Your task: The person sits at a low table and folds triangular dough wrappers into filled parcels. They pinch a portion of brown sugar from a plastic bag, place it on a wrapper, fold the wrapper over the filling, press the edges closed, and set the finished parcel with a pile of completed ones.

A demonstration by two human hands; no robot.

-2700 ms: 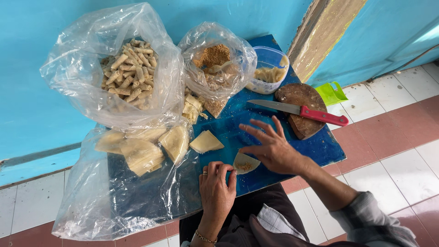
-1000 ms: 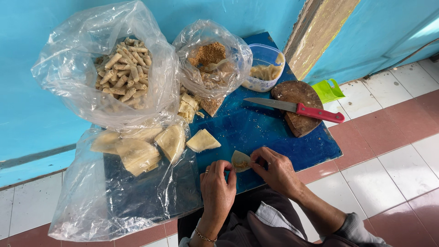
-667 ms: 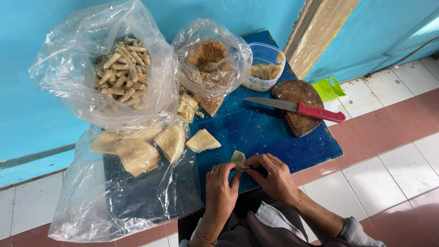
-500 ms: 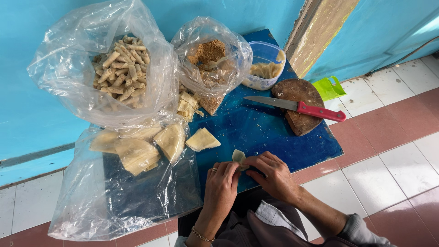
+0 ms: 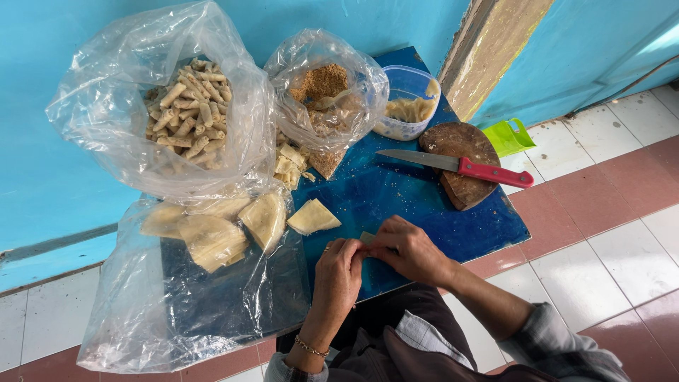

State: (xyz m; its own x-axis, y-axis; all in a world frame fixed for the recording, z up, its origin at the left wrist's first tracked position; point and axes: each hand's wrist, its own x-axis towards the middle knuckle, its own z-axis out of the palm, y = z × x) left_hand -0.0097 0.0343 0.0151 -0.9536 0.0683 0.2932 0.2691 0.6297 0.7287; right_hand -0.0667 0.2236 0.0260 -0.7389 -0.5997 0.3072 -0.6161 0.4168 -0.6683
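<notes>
Now both hands — left hand (image 5: 338,267), right hand (image 5: 409,251) — pinching thin pale pastry wrapper (image 5: 366,237) over glossy blue board (image 5: 396,194)

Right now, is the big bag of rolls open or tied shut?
Open. The bag's mouth gapes upward, and the rolls show uncovered inside.

Free tabletop (image 5: 396,198) btwn wrapper (image 5: 312,217), knife (image 5: 460,166).

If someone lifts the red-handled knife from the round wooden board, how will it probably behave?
The knife is probably stiff: its blade juts straight past the round wooden board without sagging. It lies flat, so it seems unlikely to roll. Lifted by the red handle, it may dip toward the long blade.
</notes>
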